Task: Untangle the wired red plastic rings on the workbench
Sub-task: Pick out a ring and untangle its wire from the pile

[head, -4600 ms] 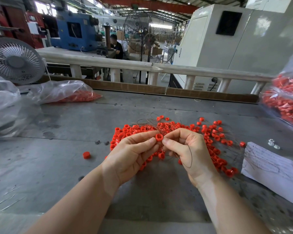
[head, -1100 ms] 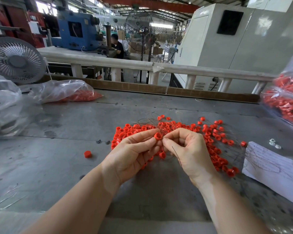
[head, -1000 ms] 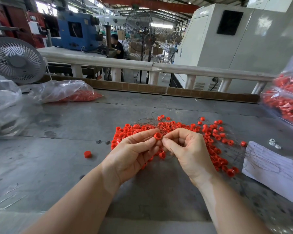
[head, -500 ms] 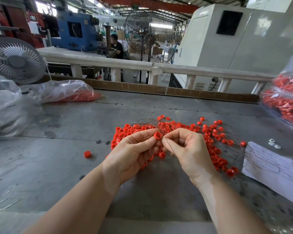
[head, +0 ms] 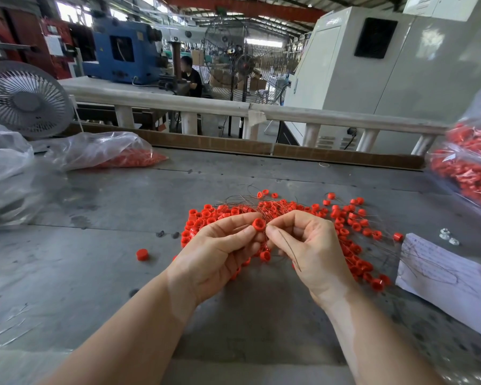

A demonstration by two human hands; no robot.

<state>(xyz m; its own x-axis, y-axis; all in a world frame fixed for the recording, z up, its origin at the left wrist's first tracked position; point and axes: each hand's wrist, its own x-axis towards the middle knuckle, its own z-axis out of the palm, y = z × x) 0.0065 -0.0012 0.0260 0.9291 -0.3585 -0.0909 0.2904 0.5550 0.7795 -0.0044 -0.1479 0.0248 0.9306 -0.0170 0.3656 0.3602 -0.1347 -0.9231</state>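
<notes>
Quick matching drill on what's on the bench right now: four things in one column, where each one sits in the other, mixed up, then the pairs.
Things
1. lone ring
2. pinched ring
3. paper sheet
4. small fan

Places
A. far left, behind the bags
B. between the left hand and right hand
C. on the bench, left of the pile
D. right of the pile

Pairs: 1-C, 2-B, 3-D, 4-A

The single head-worn camera looked forward and down from close above the grey metal workbench (head: 100, 273), facing the workshop beyond.
</notes>
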